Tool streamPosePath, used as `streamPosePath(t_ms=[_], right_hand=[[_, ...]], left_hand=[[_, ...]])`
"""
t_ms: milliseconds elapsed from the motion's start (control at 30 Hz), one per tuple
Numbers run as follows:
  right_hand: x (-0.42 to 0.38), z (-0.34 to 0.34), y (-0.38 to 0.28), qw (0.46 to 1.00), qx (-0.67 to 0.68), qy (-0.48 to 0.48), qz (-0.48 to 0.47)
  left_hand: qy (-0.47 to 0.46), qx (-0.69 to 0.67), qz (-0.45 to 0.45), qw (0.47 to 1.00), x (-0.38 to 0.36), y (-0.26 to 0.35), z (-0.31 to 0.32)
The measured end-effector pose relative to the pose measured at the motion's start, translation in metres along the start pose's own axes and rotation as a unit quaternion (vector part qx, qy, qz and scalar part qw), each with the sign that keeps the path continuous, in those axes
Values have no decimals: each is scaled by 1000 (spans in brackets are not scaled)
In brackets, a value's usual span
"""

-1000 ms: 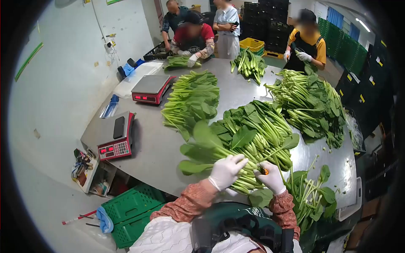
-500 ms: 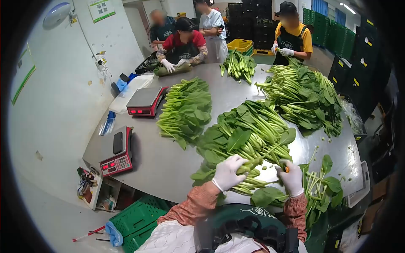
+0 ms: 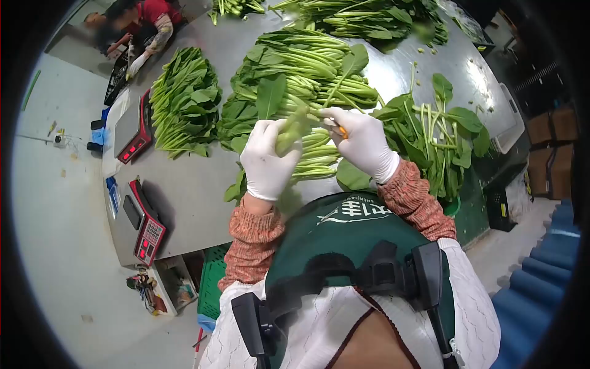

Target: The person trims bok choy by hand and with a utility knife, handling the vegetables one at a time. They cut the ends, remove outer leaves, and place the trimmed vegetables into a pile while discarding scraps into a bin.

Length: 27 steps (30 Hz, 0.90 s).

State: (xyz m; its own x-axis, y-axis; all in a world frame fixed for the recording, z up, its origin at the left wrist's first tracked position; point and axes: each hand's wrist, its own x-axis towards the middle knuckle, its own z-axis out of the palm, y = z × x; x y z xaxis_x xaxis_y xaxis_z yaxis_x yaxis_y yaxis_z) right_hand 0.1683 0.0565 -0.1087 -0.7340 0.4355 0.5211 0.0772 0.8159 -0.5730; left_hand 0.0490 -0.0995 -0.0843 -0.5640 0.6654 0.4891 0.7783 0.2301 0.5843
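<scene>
In my gloved left hand (image 3: 268, 161) is a leafy green stalk (image 3: 291, 133), blurred by motion, raised close in front of my apron. My gloved right hand (image 3: 364, 146) is closed on a small knife (image 3: 342, 131) with an orange handle, its fingertips near the end of that stalk. Just beyond both hands lies a big pile of leafy greens (image 3: 307, 58), stems pointing right. More stems (image 3: 313, 154) lie under and between my hands. To the right of my right hand, loose stalks and leaves (image 3: 445, 138) spread along the table edge.
On the left of the steel table (image 3: 190, 203) stand two red scales (image 3: 134, 132) (image 3: 147, 230), a phone (image 3: 133, 212) on the nearer one. A row of greens (image 3: 186, 101) lies beside them. Another heap (image 3: 369, 18) is at the back. A co-worker in a red shirt (image 3: 153, 11) stands far left.
The view has tilted down and turned, showing more of my apron. My left hand has lifted the stalk nearer to me, and my right hand has brought the knife in towards it.
</scene>
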Motion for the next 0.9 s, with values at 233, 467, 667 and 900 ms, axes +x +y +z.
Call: streamPosePath(t_ms=[233, 467, 667, 900], right_hand=[[-3, 18, 21, 994, -42, -39, 96], [-4, -3, 58, 903, 330, -114, 250], [15, -33, 3, 853, 408, -289, 151], [14, -31, 23, 936, 306, -155, 74]], left_hand=[[-8, -12, 47, 999, 0, 5, 8], [-129, -272, -118, 946, 1, -9, -6], [-311, -384, -211, 844, 6, -3, -8], [-172, -279, -210, 921, 0, -1, -10]])
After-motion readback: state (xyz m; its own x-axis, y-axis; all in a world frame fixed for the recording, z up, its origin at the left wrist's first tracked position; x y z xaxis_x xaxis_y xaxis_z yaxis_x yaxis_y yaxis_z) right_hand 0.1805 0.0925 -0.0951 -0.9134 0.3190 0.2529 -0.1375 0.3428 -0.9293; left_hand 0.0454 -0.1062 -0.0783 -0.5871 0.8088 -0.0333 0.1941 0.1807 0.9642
